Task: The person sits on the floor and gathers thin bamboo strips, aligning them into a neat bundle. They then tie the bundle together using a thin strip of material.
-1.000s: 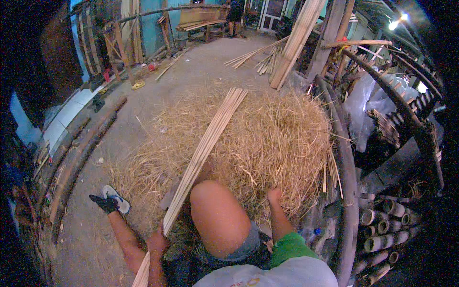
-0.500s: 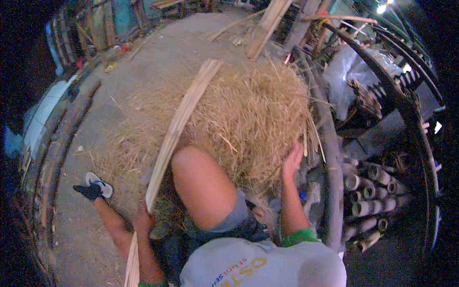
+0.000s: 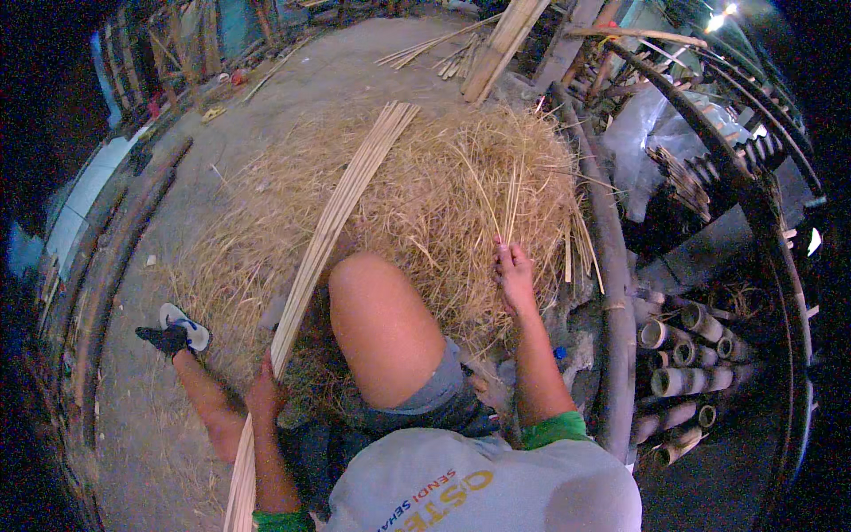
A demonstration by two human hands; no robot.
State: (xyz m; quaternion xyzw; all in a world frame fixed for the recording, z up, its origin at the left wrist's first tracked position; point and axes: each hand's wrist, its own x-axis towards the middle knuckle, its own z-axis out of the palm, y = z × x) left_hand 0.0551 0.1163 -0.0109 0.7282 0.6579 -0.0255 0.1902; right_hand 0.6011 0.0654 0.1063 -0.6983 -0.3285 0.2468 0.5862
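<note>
A bundle of long, pale bamboo strips (image 3: 341, 204) runs from the lower left up toward the middle, slanting past my bare knee. My left hand (image 3: 266, 387) is closed around its lower part, and the tail of the bundle passes along my left forearm. Farther right, my right hand (image 3: 514, 273) is pinched on a few thin bamboo slivers (image 3: 511, 199) that fan upward from its fingertips. Below both lies a wide heap of dry, straw-like bamboo shavings (image 3: 434, 213). The far end of the bundle reaches over that heap.
A thick pole (image 3: 612, 328) borders the heap on the right. Beyond it lie several stacked bamboo tubes (image 3: 691, 381) and clear plastic sheeting (image 3: 634, 133). Wide bamboo slats (image 3: 505, 49) lean at the back. Dark poles (image 3: 133, 257) lie at left, near my sandalled foot (image 3: 184, 328).
My right hand has moved left and away from me, going from outstretched fingers to a pinch on thin slivers. My left hand keeps hold of the bundle, nearly unmoved.
</note>
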